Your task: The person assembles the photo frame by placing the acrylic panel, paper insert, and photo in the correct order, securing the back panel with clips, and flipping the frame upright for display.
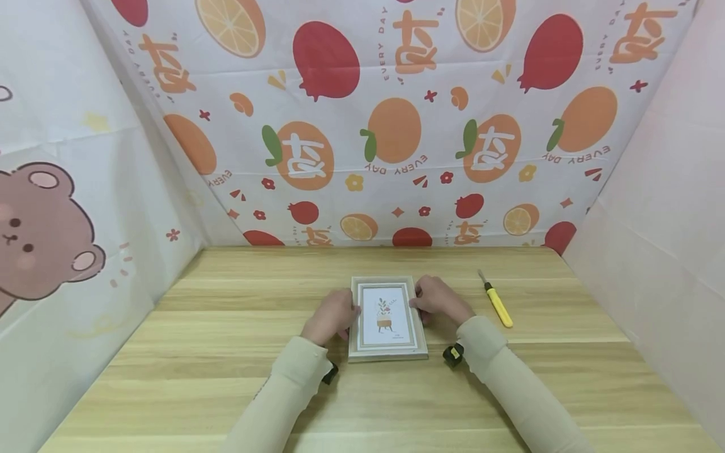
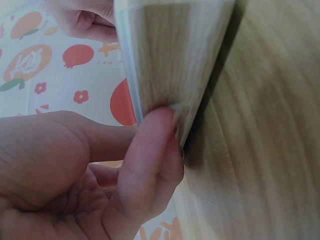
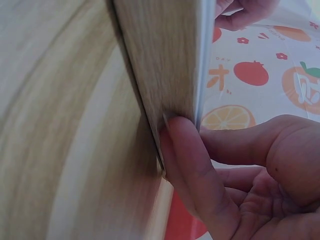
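A picture frame in pale wood tones lies face up on the table, its print showing a potted plant. My left hand grips the frame's left side, thumb at the front edge. On the opposite side my right hand pinches the right edge the same way. From the left wrist, the frame's wooden side shows with fingertips pressed against it near the table. The right wrist view shows the other side, with fingertips against it. The frame's back is hidden.
A screwdriver with a yellow handle lies to the right of my right hand, its tip pointing away. The wood-grain table ends at a fruit-print cloth behind. Pale cloths hang at left and right.
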`<state>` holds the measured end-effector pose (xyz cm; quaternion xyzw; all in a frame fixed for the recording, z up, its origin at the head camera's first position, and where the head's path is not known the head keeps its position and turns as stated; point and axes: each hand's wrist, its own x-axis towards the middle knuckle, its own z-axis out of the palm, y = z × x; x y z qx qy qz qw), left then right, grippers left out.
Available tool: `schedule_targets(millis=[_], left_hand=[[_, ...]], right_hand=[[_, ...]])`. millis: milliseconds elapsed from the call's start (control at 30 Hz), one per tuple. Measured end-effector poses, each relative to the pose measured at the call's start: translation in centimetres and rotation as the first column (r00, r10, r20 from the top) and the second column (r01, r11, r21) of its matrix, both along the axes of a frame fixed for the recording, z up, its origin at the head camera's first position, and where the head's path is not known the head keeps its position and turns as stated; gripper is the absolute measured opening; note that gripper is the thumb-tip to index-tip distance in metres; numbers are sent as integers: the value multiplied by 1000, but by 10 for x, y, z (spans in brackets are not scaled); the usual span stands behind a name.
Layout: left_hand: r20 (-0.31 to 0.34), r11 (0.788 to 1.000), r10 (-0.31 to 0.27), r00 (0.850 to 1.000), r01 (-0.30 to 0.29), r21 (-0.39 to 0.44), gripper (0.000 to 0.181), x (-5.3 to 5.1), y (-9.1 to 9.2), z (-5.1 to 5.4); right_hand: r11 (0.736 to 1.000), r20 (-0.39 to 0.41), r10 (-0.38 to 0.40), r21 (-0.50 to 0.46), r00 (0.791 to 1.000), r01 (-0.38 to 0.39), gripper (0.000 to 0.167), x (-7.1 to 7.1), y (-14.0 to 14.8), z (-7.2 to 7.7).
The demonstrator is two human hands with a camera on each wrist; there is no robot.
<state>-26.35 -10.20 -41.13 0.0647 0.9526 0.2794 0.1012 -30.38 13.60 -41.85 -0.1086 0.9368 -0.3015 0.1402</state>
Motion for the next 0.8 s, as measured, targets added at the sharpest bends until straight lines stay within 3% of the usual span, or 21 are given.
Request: schedule_targets(millis=[333, 400, 533, 667, 800], left_hand=[[9, 998, 23, 1000, -23, 57, 20, 0, 0, -1], [-3, 998, 30, 1000, -30, 60, 17, 1, -2, -1], [-112, 999, 32, 993, -32, 1, 17, 3, -5, 5], [-254, 998, 1, 967, -18, -66, 28, 6, -5, 13], [-283, 995, -20, 959, -10, -103, 52, 12, 4, 19]], right_hand=[[1000, 34, 1, -7, 999, -1, 14, 0, 1, -1], [1000, 23, -2, 23, 1000, 1, 21, 1, 1, -2], [993, -80, -12, 118, 997, 21, 49, 5, -1, 2], [990, -160, -13, 140, 987, 35, 63, 15, -5, 13], [985, -221, -1, 168, 975, 39, 65, 29, -14, 22]])
